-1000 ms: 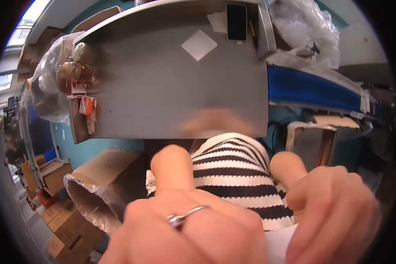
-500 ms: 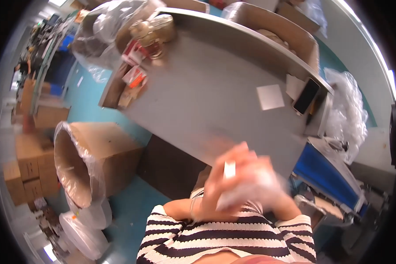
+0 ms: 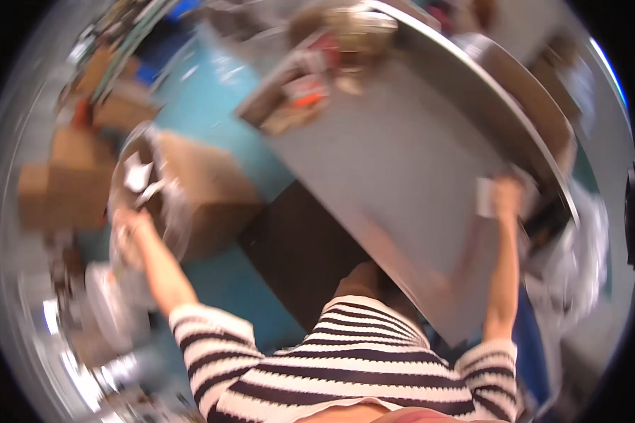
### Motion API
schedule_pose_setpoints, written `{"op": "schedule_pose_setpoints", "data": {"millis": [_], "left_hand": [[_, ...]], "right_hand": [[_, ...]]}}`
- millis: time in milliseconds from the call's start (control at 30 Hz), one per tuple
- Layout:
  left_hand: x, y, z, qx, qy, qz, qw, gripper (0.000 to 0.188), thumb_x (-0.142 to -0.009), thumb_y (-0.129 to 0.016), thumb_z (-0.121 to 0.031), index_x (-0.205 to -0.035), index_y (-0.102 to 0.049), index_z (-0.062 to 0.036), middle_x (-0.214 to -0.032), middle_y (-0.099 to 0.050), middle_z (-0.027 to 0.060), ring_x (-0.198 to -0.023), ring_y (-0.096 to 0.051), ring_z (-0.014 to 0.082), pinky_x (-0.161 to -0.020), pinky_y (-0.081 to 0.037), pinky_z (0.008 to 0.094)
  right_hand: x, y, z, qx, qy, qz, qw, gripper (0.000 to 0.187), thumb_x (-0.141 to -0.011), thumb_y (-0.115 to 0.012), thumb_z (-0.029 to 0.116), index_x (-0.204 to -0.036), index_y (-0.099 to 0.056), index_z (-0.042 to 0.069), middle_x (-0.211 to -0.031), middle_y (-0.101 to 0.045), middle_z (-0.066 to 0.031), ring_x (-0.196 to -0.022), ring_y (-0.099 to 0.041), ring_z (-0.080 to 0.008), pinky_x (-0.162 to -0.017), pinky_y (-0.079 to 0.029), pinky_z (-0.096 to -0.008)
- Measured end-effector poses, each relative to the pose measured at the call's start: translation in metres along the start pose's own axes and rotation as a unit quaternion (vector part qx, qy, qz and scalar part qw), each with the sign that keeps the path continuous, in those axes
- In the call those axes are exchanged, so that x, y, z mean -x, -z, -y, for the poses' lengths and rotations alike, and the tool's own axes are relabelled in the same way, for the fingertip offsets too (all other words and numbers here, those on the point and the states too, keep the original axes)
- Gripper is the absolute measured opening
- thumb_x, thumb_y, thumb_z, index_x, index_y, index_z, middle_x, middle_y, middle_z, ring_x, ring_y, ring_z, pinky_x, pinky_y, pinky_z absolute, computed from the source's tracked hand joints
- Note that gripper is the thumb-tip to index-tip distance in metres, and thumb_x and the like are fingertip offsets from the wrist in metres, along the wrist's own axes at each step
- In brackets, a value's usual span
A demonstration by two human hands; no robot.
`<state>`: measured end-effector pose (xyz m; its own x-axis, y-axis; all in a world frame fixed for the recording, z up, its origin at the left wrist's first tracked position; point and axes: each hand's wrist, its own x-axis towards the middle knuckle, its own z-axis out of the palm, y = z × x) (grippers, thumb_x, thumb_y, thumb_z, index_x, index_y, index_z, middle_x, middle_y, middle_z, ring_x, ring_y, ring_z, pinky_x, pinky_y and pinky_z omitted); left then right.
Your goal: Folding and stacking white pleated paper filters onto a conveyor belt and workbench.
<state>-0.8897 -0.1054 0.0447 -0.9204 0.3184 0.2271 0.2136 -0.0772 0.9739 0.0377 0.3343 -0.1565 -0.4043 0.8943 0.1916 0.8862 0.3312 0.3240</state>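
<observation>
My left hand [image 3: 129, 229] reaches out to the far left, at the rim of a tall carton [image 3: 212, 176] lined with clear plastic. Crumpled white pieces [image 3: 137, 173] show in the carton's mouth just beyond this hand; whether the fingers touch them is unclear. On the right, my right hand [image 3: 508, 199] is over the grey table [image 3: 395, 155], against the edge of a flat white square [image 3: 485, 197]. Motion blur smears the fingers of both hands, so their grip does not show.
A gold-coloured object [image 3: 363, 32] and red and white packets [image 3: 309, 90] lie at the table's far left corner. A raised metal rim [image 3: 487, 77] borders the back. Brown cartons [image 3: 74, 187] are stacked at left. Clear plastic sheeting [image 3: 575, 261] hangs at right.
My hands were together in front of my body around something whitish; now they are wide apart, left at the carton, right on the table. White pieces now show in the carton. The view has turned left.
</observation>
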Motion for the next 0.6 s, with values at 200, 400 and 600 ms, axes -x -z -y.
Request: {"op": "schedule_pose_setpoints", "data": {"millis": [200,400,600], "left_hand": [[0.264,-0.319,-0.008,-0.149,-0.062,0.153,0.975,0.044,-0.091,-0.066,-0.022,-0.123,-0.046,0.0014,-0.113,-0.055,0.0099,-0.099,-0.055,0.017,-0.086,-0.05,0.0313],[0.54,-0.495,-0.037,-0.31,-0.125,0.504,0.796,0.051,-0.072,-0.079,-0.038,-0.103,-0.06,-0.0022,-0.107,-0.054,0.0139,-0.106,-0.051,0.0319,-0.086,-0.042,0.0475],[0.61,-0.537,-0.034,-0.371,-0.147,0.574,0.715,0.057,-0.067,-0.082,-0.027,-0.106,-0.05,-0.0012,-0.111,-0.046,0.0162,-0.109,-0.045,0.0384,-0.085,-0.042,0.0528]], "right_hand": [[0.027,0.114,0.038,-0.261,-0.346,-0.155,0.888,0.04,-0.09,-0.057,0.022,-0.126,-0.053,0.005,-0.127,-0.053,-0.0149,-0.122,-0.045,-0.0331,-0.097,-0.036,-0.0445],[0.038,0.095,0.004,-0.405,-0.467,0.078,0.783,0.061,-0.068,-0.079,0.038,-0.108,-0.06,-0.006,-0.112,-0.059,-0.0227,-0.107,-0.056,-0.0387,-0.094,-0.045,-0.0426],[0.041,0.089,0.014,-0.44,-0.433,0.048,0.786,0.036,-0.071,-0.073,0.024,-0.094,-0.063,-0.001,-0.103,-0.06,-0.021,-0.1,-0.058,-0.0371,-0.089,-0.046,-0.0415]]}}
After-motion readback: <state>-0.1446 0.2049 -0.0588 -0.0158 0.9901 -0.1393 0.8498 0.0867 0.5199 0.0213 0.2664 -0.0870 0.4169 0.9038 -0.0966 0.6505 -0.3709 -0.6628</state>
